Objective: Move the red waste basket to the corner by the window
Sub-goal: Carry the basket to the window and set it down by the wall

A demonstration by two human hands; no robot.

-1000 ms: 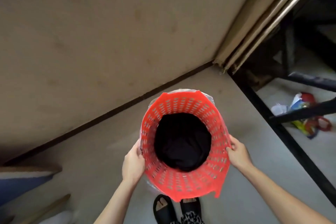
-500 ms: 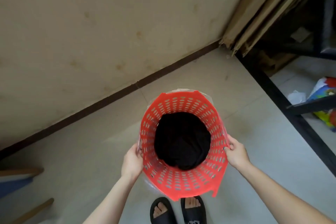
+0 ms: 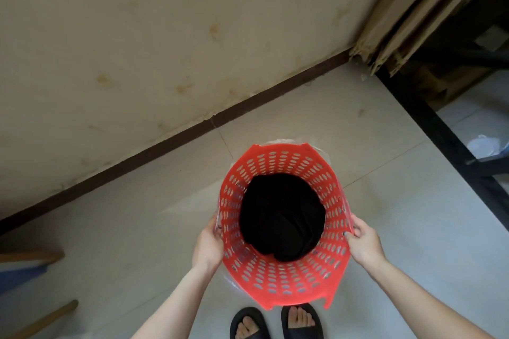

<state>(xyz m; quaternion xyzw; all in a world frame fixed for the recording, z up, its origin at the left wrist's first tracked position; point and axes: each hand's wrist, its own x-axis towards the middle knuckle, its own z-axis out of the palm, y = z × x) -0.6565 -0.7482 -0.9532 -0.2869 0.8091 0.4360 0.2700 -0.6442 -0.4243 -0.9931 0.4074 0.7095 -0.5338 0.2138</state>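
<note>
The red waste basket (image 3: 286,281) is a round perforated plastic bin seen from straight above, held in front of me over the floor. A black bag or cloth (image 3: 281,217) fills its bottom, and a clear plastic liner shows around its outside. My left hand (image 3: 208,245) grips the basket's left wall. My right hand (image 3: 365,242) grips its right rim. Whether its base touches the floor is hidden.
A stained beige wall (image 3: 165,49) with a dark skirting strip (image 3: 192,129) runs diagonally ahead. Cardboard sheets (image 3: 407,16) lean in the corner at upper right. A black metal frame (image 3: 446,143) borders the right side. My sandalled feet (image 3: 275,322) stand below the basket. Wooden furniture legs (image 3: 33,256) sit at left.
The view has tilted down and the wall corner has shifted up and right in the frame. Both hands keep the same hold on the basket. The litter at right has slid mostly out of view.
</note>
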